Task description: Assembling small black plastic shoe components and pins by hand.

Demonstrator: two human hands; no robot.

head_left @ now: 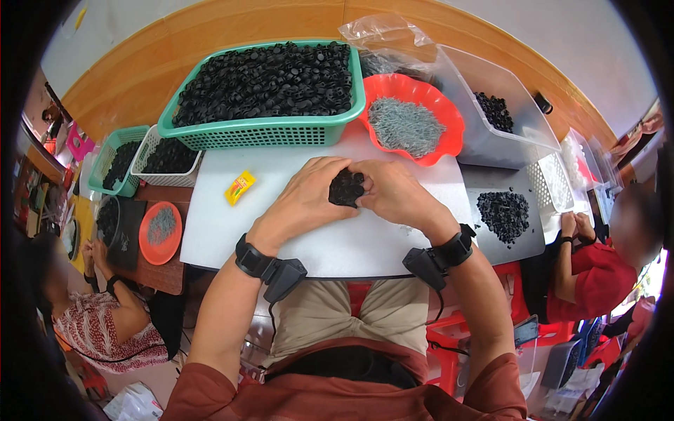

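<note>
Over the white work surface [337,249], my two hands meet around a clump of small black plastic parts [345,188]. My left hand [298,200] is curled about the clump from the left. From the other side, the bent fingers and thumb of my right hand [395,194] close on its edge. Single pieces in the clump are too small to tell apart. Beyond my hands stands a green basket [260,135] heaped with black plastic parts. Beside it, a red scalloped bowl [453,130] holds thin silvery metal pins or screws.
A yellow packet [240,187] lies left of my hands. A clear plastic bin [484,149] stands at back right, near a pile of black pieces [503,216]. Smaller baskets and an orange dish [161,251] are at left. Co-workers sit on both sides.
</note>
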